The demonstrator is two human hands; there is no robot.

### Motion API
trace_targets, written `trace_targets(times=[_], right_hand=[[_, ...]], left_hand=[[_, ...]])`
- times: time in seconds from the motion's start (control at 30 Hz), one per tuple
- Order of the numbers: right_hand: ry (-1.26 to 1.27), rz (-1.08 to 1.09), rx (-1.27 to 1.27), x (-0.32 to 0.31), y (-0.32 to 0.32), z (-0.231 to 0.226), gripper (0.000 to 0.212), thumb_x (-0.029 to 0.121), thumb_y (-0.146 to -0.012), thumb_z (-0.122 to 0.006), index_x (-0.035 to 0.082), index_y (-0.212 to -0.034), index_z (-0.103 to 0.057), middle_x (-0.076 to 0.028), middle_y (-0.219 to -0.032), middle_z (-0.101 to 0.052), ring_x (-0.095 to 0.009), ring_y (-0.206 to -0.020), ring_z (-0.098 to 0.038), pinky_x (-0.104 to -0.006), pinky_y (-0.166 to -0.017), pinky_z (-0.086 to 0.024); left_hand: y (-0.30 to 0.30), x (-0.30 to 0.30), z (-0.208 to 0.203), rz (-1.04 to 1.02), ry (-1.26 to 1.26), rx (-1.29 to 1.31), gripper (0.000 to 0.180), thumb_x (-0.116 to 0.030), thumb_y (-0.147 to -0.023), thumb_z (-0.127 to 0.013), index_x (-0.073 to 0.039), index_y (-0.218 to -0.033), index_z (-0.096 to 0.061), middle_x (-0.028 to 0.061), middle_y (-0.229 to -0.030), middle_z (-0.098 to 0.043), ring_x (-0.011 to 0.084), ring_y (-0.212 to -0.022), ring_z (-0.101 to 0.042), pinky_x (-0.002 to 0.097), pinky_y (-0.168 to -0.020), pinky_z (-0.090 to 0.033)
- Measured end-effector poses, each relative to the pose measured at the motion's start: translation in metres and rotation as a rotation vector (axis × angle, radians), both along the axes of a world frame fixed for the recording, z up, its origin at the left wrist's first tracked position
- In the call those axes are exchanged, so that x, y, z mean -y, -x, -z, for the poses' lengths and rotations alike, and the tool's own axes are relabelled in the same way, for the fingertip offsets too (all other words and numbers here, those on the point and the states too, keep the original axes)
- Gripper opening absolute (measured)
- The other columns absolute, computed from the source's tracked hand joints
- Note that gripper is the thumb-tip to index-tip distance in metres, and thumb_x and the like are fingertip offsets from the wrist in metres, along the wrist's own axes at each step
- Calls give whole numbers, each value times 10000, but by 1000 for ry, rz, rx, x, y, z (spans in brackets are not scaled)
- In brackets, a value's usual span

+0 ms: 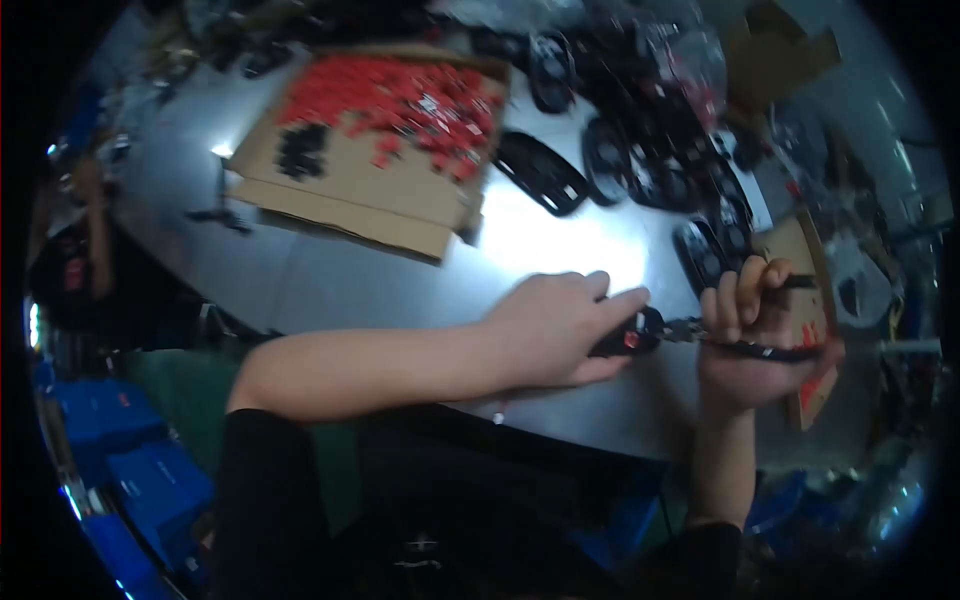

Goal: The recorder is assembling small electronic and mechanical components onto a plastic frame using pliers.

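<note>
The left hand (555, 325), nearer than the cardboard tray (385, 200), holds a black part (645, 328); right of the tray, the right hand (752, 330) grips pliers (765, 350), tips at that part.

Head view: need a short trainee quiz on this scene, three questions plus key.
1. True or false: the open brown cardboard box holds more small red pieces than small black pieces.

2. Multiple choice: what tool does the bare right hand hold?
A) A hammer
B) Metal pliers with dark handles
C) A paintbrush

3. Fill the gap: the black rounded plastic part with a red patch is held in the bare ____ hand.

Key: 1 true; 2 B; 3 left.
</note>
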State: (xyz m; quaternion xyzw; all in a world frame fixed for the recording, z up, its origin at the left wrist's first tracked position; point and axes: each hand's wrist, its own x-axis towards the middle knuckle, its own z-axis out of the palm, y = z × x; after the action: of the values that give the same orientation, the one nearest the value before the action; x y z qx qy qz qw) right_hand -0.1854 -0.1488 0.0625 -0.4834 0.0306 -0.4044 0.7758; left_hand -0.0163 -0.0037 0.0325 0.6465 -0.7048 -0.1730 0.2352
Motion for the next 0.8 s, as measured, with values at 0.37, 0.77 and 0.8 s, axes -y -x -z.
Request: trace_targets(times=[0.37,0.77,0.8], right_hand=[[-598,-224,8,61,-11,47,948,882,-912,-255,24,-1072,-626,-32,-761,-435,-157,-626,-388,-293,-564,-298],[-237,-461,-33,51,-7,38,1176,969,-834,-204,-14,-1384,-544,-130,-915,-625,-184,-672,-554,-288,-624,-430],[-94,-450,-33,45,-6,28,1164,976,-817,-284,3,-1409,-522,-121,-961,-632,-170,-695,-562,-271,-632,-430]], left_hand=[[-193,-13,-68,-496,206,-15,706,-213,-737,-774,-38,-1369,-513,232,-1153,-666,342,-967,-689,437,-852,-555],[-184,152,-26,-752,62,231,749,-644,-812,-727,-14,-1213,-670,239,-1024,-733,426,-1068,-688,534,-952,-524],[-182,157,-21,-736,94,305,786,-623,-790,-754,-5,-1260,-637,260,-1072,-717,435,-1086,-677,516,-966,-527]])
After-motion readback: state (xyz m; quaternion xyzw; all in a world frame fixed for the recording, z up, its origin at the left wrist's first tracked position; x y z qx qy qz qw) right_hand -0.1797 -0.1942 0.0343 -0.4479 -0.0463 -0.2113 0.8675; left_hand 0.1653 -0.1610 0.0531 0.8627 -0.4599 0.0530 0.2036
